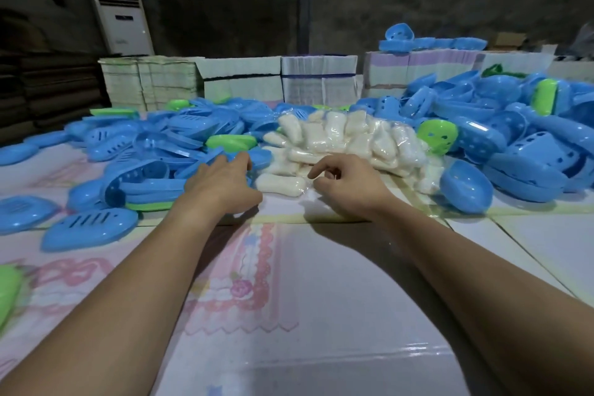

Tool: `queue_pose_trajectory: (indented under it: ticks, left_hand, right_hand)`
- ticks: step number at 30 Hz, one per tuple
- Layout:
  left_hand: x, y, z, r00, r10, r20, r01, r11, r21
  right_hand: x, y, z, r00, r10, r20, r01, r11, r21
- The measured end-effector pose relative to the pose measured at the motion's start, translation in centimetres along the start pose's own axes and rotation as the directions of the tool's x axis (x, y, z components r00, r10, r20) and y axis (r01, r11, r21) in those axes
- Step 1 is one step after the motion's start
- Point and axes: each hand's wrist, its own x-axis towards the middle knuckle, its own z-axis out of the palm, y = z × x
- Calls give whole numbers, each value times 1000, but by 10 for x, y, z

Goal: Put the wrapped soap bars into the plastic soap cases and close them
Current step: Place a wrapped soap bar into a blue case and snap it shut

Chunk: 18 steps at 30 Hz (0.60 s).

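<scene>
- Two bare hands reach out over the table, a little apart from each other.
- The left hand (225, 182) has its fingers stretched out, with the tips touching a blue plastic soap case half (261, 159) at the near edge of the case pile.
- The right hand (345, 182) has its fingers curled, and they pinch the clear wrap of a white wrapped soap bar (279, 184) that lies flat on the table between the hands.
- Just behind the hands sits a heap of white wrapped soap bars (350, 135) near the middle of the table.
- Lots of blue and green plastic soap cases (144, 138) lie open in piles along the left and right sides.
- The table (321, 283) has a shiny cover with pink pictures.
- Stacks of flat white cardboard (257, 80) stand along the far edge.
- A tall white air cooler (120, 13) stands past the far left corner.
</scene>
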Motion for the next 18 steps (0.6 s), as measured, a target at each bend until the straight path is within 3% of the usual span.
queue_pose_trajectory:
  ticks: [6,12,18]
  left_hand:
    - [-1,1,-1,997,58,58,-56,998,-39]
    - [0,1,1,997,-1,-73,-13,982,-187]
    - [9,-7,12,998,-57,28,61,988,-144]
  right_hand:
    - [0,1,0,1000,21,17,-22,999,47]
    - [2,4,-1,997,73,-32,-72,996,51]
    - [2,5,-3,994,105,-39,-103,994,38]
